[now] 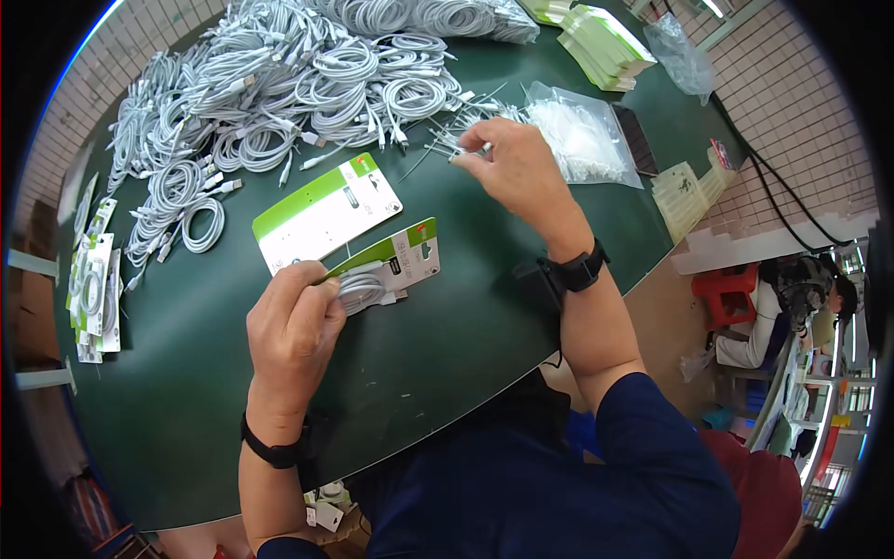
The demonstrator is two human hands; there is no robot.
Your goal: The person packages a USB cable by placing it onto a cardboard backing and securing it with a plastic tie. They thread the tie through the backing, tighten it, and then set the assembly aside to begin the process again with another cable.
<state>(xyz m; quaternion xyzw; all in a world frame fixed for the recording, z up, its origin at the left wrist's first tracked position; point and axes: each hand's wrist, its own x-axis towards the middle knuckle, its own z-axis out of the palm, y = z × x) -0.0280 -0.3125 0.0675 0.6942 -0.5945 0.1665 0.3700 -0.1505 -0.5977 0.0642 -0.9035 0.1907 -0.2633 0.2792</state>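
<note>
My left hand (pixel 296 321) is closed on a green and white packaging card (pixel 410 252), its thumb and fingers pinching the card's left end. A coiled grey-white charging cable (pixel 358 291) lies against the card's near face, with a plug sticking out below. A thin white tie end (pixel 349 250) shows behind the card. Just beyond it a second green and white card (pixel 326 212) lies flat on the table. My right hand (pixel 510 166) is at loose white cable ties (pixel 438 142), thumb and forefinger pinched on a tie. Wristbands circle both wrists.
Coiled cables (pixel 279 84) heap up at the far left. Carded cables (pixel 93 289) are stacked at the left edge. A clear bag of white ties (pixel 582 135) lies right of my right hand. Green card stacks (pixel 605 47) stand at the far right. A person (pixel 773 307) sits beyond the table.
</note>
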